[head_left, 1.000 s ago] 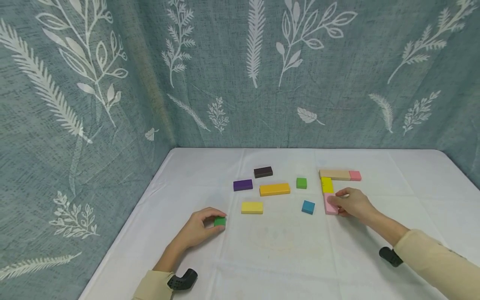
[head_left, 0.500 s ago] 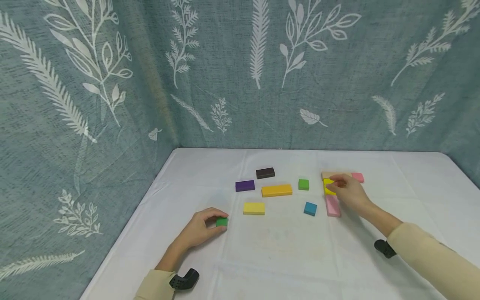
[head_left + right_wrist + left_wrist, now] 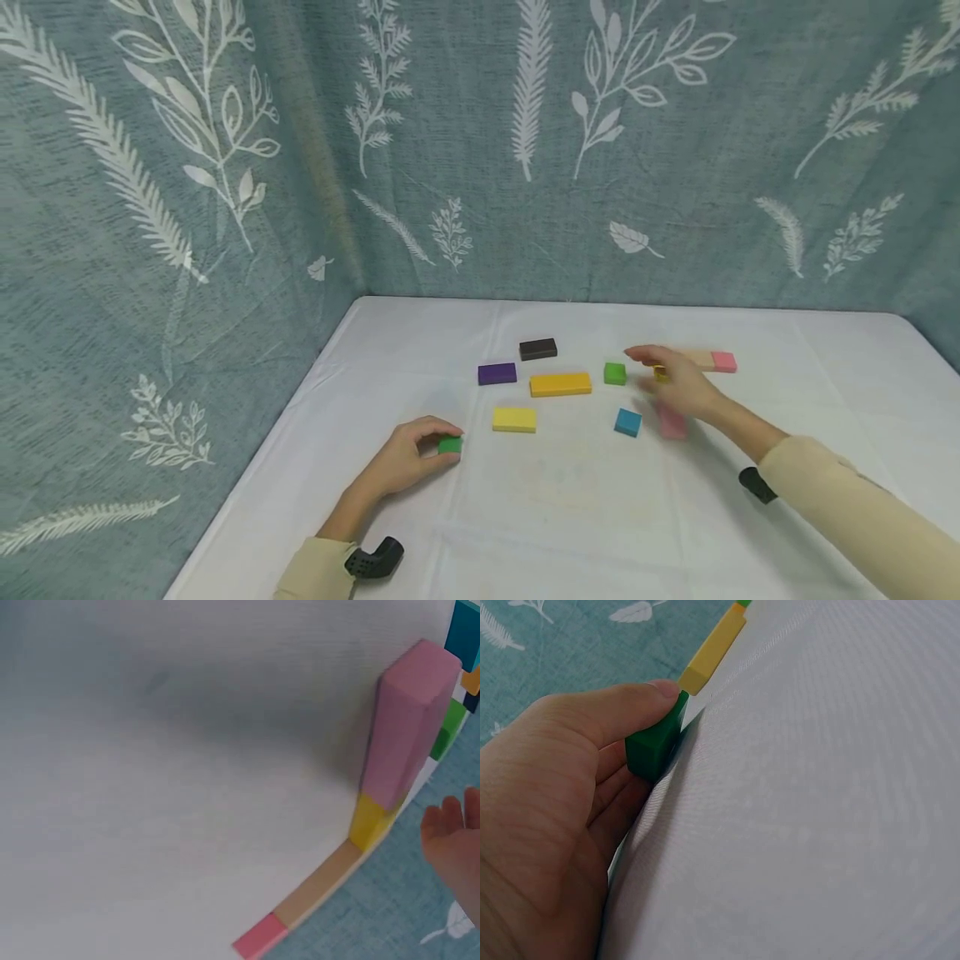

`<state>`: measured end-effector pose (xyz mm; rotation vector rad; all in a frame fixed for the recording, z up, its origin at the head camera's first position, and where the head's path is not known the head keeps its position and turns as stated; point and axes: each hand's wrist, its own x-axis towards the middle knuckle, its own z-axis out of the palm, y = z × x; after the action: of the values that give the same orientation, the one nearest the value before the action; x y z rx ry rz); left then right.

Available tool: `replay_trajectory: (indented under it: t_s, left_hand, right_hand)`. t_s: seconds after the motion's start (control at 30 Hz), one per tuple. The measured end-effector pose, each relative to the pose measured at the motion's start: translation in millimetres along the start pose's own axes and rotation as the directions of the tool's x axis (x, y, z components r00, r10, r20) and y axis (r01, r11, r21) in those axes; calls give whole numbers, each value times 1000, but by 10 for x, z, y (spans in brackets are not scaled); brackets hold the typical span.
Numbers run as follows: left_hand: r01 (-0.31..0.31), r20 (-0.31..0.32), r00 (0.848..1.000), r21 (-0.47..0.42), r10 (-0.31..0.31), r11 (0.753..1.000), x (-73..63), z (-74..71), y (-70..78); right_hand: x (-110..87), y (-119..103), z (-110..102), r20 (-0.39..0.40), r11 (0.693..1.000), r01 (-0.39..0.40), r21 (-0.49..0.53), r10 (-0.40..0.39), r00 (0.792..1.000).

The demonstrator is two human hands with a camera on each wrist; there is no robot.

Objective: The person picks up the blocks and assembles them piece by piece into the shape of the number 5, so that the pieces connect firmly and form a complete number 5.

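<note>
My left hand [image 3: 408, 458] pinches a dark green block [image 3: 450, 445] on the white table, thumb on one side and fingers on the other. The left wrist view shows that green block [image 3: 656, 742] low against the cloth. My right hand [image 3: 686, 385] hovers over a row of joined blocks, fingers spread toward a light green block [image 3: 615, 373], holding nothing. Beneath it, partly hidden, are a yellow block [image 3: 371, 821] and a pink block [image 3: 409, 724] end to end. A tan block [image 3: 701, 360] and a small coral-pink block [image 3: 724, 362] extend rightward from the yellow one.
Loose blocks lie mid-table: an orange one [image 3: 560, 384], a purple one [image 3: 497, 374], a dark brown one [image 3: 537, 349], a pale yellow one [image 3: 514, 419] and a blue one [image 3: 627, 422]. A patterned blue-green curtain [image 3: 465, 125] hangs behind and to the left.
My right hand has let go of the pink block and moved up and left, across the yellow block toward the light green one. My left hand keeps its pinch. The head view has shifted slightly.
</note>
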<state>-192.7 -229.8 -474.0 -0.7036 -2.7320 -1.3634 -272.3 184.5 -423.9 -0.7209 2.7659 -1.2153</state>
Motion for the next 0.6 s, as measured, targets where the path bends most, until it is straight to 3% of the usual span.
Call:
replay_trajectory:
  t_s: [0.33,0.6]
  left_hand:
    - [10,9,1000,-24,-9,1000,-3,7,12]
    - [12,0,1000,-12,-12,1000,-2,-11,7]
  right_hand:
    - [185,-88,133,116,985,130,-111,-117,986]
    - [341,-162,292,191,975,177,-131,-151,970]
